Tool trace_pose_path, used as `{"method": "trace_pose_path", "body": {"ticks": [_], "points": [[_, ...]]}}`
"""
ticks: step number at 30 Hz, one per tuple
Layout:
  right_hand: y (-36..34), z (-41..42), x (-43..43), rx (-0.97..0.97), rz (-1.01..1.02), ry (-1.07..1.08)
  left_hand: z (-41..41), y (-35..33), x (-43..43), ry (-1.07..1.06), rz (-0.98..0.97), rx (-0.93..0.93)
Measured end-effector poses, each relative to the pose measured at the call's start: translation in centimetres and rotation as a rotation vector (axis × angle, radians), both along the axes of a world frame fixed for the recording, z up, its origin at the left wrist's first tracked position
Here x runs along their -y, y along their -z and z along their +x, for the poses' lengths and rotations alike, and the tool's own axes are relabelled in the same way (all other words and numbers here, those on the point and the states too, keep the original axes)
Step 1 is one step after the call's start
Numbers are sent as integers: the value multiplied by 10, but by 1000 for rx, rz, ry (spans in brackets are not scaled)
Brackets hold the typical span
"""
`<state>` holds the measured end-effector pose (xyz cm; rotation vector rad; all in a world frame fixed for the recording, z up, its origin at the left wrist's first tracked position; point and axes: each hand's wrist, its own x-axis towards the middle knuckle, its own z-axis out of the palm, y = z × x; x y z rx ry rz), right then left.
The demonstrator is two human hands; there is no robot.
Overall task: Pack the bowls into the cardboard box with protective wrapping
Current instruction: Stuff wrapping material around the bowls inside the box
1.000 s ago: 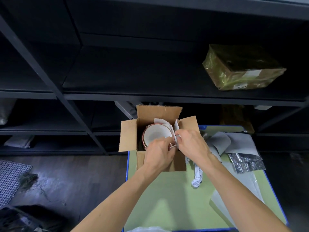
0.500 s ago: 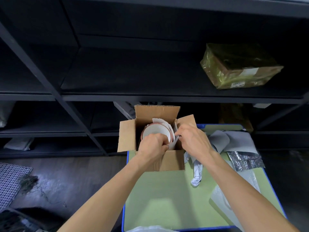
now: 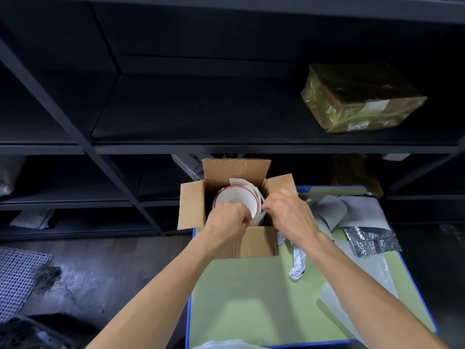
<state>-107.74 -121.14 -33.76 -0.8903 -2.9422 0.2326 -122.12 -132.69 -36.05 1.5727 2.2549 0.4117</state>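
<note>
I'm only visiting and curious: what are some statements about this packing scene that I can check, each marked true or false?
1. The bowls are inside the cardboard box. True.
2. The box's flaps are folded shut. False: they stand open.
3. The right hand pinches white paper beside the bowls. True.
4. A silver sheet lies on the green table, right of the box. True.
5. The left hand lies flat on the table. False: its fingers curl at the bowls' rim inside the box.
6. The plastic-wrapped parcel lies on the table. False: it sits on the dark shelf.
</note>
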Motion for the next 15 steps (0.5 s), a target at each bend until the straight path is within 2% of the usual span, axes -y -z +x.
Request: {"method": "trace_pose_path", "body": {"ticks": [3,7,10,15], "points": [[3,2,1,-84,-1,40,-2,0,2,-13,19,-3],[0,-5,4,-84,24,96,-4,0,2,-14,19,16],[-3,-15,6,-107,-35,146,1,1,2,-7,32,18],[-3,-35,11,52,-19,197,10,4,0,-56,61,33]]}}
